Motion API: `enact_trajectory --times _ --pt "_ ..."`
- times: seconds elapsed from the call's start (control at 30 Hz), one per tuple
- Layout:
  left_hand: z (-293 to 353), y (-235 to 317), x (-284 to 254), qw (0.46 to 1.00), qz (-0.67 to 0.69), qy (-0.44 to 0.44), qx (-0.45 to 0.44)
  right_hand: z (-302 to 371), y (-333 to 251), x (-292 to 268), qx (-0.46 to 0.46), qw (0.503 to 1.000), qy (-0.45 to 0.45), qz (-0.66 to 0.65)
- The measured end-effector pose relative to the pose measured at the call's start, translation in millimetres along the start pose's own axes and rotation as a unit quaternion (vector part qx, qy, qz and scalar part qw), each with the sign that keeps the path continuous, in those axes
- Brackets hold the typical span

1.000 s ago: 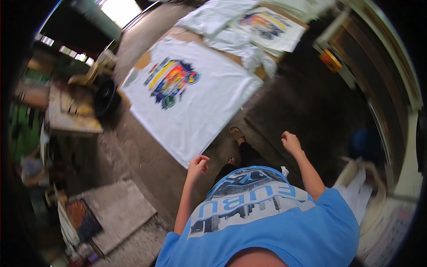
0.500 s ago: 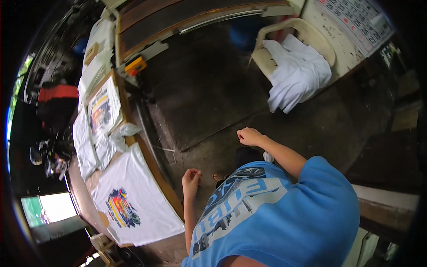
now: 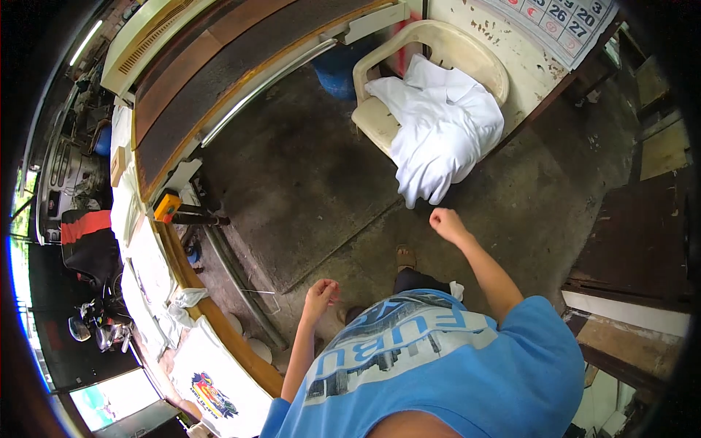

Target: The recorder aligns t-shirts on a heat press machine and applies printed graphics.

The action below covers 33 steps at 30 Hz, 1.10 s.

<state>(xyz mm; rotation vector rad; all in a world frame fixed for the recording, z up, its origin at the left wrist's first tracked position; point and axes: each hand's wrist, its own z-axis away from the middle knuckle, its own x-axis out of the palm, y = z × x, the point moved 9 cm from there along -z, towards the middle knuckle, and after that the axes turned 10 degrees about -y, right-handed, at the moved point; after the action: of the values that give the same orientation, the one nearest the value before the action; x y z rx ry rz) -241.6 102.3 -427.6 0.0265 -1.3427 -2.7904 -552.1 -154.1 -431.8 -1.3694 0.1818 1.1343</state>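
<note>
shirts: heap of white cotton T-shirts [image 3: 438, 139] draped over seat and front edge of a cream plastic armchair [image 3: 453, 51], one fold hanging toward the floor.
right hand: right hand [image 3: 447, 223] just below that hanging fold, near it, not touching. Grip loosely curled, holds nothing.
left hand: left hand [image 3: 320, 294] low at the person's side, well apart from the chair. Fingers half-closed, empty.
approach tip: my read, to lift cleanly, open the right fingers wide and take the top layer by a bunched fold, not the dangling hem, or the heap slides off.
floor: stained grey concrete floor [image 3: 307, 190] between chair and bench.
bench: long wooden print bench [image 3: 219, 328] on the left, white T-shirt with multicolour print [image 3: 208, 390] laid flat on it.
</note>
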Motion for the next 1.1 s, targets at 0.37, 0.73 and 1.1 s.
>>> enact_trajectory --times 0.37,0.73,1.1 --pt "-88.2 35.8 9.4 0.997 -0.012 -0.037 -0.072 -133.8 18.0 -101.3 -0.018 0.991 0.081 -0.101" --pt "-174.2 211.7 -18.1 0.975 -0.193 0.012 0.111 -194.1 108.7 -189.1 0.084 0.965 0.250 -0.006" --pt "-150.3 219.6 16.4 0.977 -0.189 0.076 0.056 -280.3 186.9 -193.2 0.352 0.900 0.137 0.217"
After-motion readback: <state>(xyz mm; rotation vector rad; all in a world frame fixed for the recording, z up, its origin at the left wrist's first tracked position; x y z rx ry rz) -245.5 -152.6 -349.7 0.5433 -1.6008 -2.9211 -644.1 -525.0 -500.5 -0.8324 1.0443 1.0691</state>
